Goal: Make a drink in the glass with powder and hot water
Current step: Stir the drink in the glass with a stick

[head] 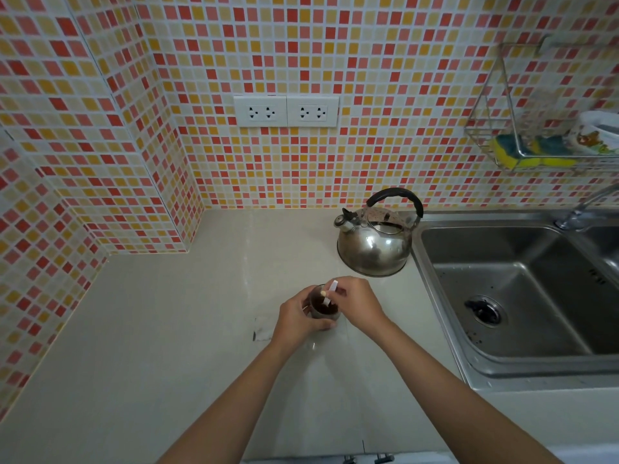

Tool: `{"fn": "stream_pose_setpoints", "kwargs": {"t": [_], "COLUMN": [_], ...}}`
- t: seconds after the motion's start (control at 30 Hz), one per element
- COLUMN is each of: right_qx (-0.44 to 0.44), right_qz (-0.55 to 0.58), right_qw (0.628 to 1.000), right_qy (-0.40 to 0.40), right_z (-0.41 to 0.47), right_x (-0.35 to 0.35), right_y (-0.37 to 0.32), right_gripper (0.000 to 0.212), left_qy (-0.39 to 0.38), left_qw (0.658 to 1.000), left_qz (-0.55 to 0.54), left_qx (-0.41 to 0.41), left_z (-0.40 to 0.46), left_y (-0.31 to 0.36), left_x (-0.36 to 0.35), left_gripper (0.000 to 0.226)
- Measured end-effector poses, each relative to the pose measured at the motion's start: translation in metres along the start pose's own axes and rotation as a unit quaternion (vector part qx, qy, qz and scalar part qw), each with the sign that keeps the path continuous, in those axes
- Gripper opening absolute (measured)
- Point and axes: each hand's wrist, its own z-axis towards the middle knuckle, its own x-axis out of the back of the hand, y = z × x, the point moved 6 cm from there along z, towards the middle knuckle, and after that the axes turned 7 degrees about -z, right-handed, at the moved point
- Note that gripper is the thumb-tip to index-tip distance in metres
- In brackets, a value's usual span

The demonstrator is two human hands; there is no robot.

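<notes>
A person's left hand wraps the glass of dark drink on the counter, while the right hand pinches a white stirrer dipped inside. Stirring likely goes best gently, glass steadied; the kettle sits behind, the sink edge well right, open counter left.

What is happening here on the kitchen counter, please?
A person is making a drink. The left hand holds a small glass of dark liquid on the counter, while the right hand holds a white stick that dips into it, apparently to stir. A steel kettle stands behind the glass, beside the sink. A torn sachet seems to lie left of the hands.
</notes>
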Motion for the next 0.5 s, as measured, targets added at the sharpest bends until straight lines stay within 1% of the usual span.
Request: {"fn": "stream_pose_setpoints", "kwargs": {"t": [0.1, 0.17, 0.23, 0.27, 0.33, 0.4, 0.5], "right_qx": [-0.035, -0.045, -0.022, -0.013, -0.007, -0.02, -0.028], "right_qz": [-0.052, -0.021, 0.02, 0.023, -0.007, -0.034, 0.018], "right_qw": [0.997, 0.999, 1.0, 1.0, 1.0, 0.999, 0.999], "right_qy": [0.033, 0.017, -0.01, -0.012, 0.008, 0.024, -0.001], "right_z": [0.002, 0.002, 0.0, 0.0, 0.003, 0.006, 0.005], "right_x": [0.01, 0.006, -0.002, -0.003, 0.004, 0.01, 0.005], "right_y": [0.009, 0.012, 0.005, 0.003, 0.004, 0.011, 0.014], "right_gripper": [0.019, 0.018, 0.017, 0.016, 0.016, 0.017, 0.014], "left_qy": [0.003, 0.003, 0.003, 0.002, 0.003, 0.004, 0.001], "left_qw": [1.0, 1.0, 1.0, 1.0, 1.0, 1.0, 1.0], "left_qz": [0.004, 0.007, 0.01, 0.011, 0.009, 0.006, 0.002], "left_qx": [0.004, 0.004, 0.003, 0.001, -0.001, 0.002, 0.003], "left_z": [0.0, 0.0, -0.001, -0.001, 0.0, 0.001, 0.001], "left_y": [0.0, 0.001, 0.001, 0.001, 0.0, 0.0, -0.001], "left_x": [0.0, 0.0, 0.0, -0.001, -0.001, 0.0, 0.0], "left_gripper": [0.074, 0.073, 0.072, 0.071, 0.071, 0.072, 0.071]}}
